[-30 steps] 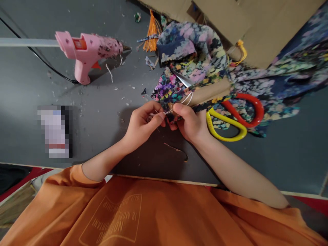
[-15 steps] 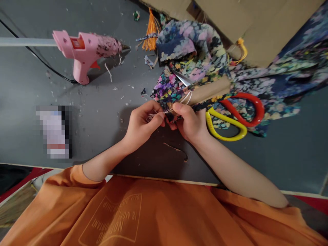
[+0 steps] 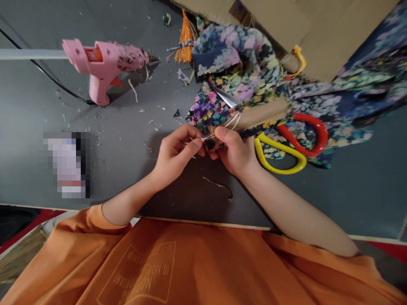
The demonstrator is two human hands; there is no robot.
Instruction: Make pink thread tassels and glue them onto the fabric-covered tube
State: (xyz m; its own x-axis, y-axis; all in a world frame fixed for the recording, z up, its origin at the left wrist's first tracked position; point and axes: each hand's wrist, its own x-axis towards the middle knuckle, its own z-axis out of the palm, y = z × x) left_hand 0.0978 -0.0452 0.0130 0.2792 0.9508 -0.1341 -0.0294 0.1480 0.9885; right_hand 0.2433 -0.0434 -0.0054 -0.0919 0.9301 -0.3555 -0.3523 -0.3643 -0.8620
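My left hand (image 3: 176, 154) and my right hand (image 3: 235, 153) meet over the grey table (image 3: 127, 140), both pinched on a thin pale string (image 3: 208, 136). The string runs up in a loop (image 3: 233, 122) round a cardboard tube (image 3: 259, 113) wrapped in floral fabric (image 3: 206, 112). My right hand also presses against the near end of that wrapped piece. The frayed string end sits inside my left fingers.
Scissors with a red and a yellow handle (image 3: 291, 142) lie on the fabric right of my right hand. A pink glue gun (image 3: 104, 65) with a black cord lies at the far left. Cardboard sheets (image 3: 302, 29) and an orange tassel (image 3: 185, 40) sit at the back.
My left fingers have drawn the string end tighter, so less of the frayed end shows. The view has drifted slightly; the hands stay in the same place.
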